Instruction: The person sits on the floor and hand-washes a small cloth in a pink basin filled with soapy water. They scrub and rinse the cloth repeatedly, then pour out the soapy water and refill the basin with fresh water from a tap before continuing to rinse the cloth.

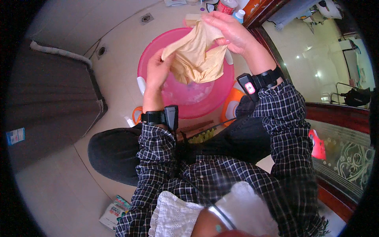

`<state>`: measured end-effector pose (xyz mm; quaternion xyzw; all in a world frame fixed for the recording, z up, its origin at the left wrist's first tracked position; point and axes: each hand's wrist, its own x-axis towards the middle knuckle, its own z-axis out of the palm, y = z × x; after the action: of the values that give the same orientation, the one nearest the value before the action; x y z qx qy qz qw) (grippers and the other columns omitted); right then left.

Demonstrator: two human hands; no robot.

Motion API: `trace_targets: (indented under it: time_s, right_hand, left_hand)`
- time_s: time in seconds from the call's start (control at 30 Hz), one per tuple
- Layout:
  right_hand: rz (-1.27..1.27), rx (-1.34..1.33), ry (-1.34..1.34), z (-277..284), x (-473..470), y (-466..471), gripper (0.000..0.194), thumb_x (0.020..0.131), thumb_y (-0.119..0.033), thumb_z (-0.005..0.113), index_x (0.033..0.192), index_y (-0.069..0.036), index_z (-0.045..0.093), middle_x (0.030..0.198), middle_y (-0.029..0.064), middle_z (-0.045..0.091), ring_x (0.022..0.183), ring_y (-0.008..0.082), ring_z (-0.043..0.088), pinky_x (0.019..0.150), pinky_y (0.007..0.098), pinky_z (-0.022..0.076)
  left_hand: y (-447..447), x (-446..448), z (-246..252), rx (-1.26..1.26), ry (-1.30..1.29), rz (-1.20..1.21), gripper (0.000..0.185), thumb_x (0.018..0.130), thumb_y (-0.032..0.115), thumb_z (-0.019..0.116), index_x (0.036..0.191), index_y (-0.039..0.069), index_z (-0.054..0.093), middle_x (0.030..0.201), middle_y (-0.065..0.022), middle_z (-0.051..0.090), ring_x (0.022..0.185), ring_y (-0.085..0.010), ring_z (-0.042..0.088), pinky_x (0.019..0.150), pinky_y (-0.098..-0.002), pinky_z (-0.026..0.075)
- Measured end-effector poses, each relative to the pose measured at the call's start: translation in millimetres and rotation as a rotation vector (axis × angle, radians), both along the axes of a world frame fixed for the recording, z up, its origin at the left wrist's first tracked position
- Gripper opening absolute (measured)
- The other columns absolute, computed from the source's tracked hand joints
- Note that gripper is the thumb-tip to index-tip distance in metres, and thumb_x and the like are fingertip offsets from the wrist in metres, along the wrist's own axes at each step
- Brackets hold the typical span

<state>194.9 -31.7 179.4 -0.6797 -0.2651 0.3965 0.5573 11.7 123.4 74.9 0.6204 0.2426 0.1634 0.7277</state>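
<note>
A pale yellow cloth garment (201,56) hangs spread between both hands above a round pink plastic basin (189,109). My left hand (158,69) pinches its left edge between thumb and fingers. At its upper right part, my right hand (229,31) grips the fabric, higher up and over the basin's far right side. Water with some suds (189,93) lies in the basin below the cloth. White handles show on the basin's left (141,85) and right (229,57) sides.
A soap-like pale block (193,19), a bottle with a white cap (239,15) and a clear container with a red label (227,6) stand beyond the basin. Floor drains (146,18) lie upper left. A dark-red door frame (337,116) runs along the right; a box (114,214) lies lower left.
</note>
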Motion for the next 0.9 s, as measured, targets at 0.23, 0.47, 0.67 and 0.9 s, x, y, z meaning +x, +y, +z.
trace_targets:
  time_s: [0.23,0.47,0.67,0.9]
  right_hand:
    - [0.447,-0.133,-0.717,-43,-27,10,0.053,0.082,-0.047,0.074,0.109,-0.002,0.063,0.108,0.0069,0.066,0.091,0.0186,0.061,0.075,0.0337,0.0496]
    - [0.125,0.008,-0.106,-36,-15,12,0.034,0.097,-0.027,0.060,0.118,-0.001,0.061,0.102,0.0005,0.064,0.093,0.0101,0.060,0.082,0.0264,0.0488]
    - [-0.037,0.235,0.244,-24,-19,13,0.031,0.100,-0.022,0.054,0.122,0.000,0.057,0.113,0.0066,0.064,0.101,0.0154,0.064,0.090,0.0312,0.0519]
    - [-0.078,0.188,0.292,-22,-17,14,0.030,0.100,-0.021,0.055,0.122,0.000,0.056,0.111,0.0070,0.064,0.099,0.0154,0.064,0.088,0.0323,0.0529]
  left_hand:
    - [6,-3,15,-0.312,-0.314,0.052,0.024,0.101,0.023,0.050,0.111,0.006,0.063,0.100,-0.0021,0.067,0.089,-0.0113,0.062,0.080,-0.0274,0.049]
    - [1,1,32,-0.436,-0.260,0.100,0.031,0.100,0.025,0.051,0.120,0.003,0.060,0.111,-0.0070,0.066,0.099,-0.0157,0.063,0.084,-0.0309,0.051]
    - [-6,-3,27,-0.511,-0.012,-0.147,0.052,0.099,0.041,0.052,0.128,-0.001,0.056,0.112,-0.0107,0.066,0.095,-0.0173,0.065,0.081,-0.0296,0.052]
    - [-8,-9,19,-0.341,-0.037,-0.475,0.038,0.091,0.029,0.069,0.115,0.000,0.065,0.099,-0.0066,0.070,0.085,-0.0142,0.067,0.076,-0.0278,0.053]
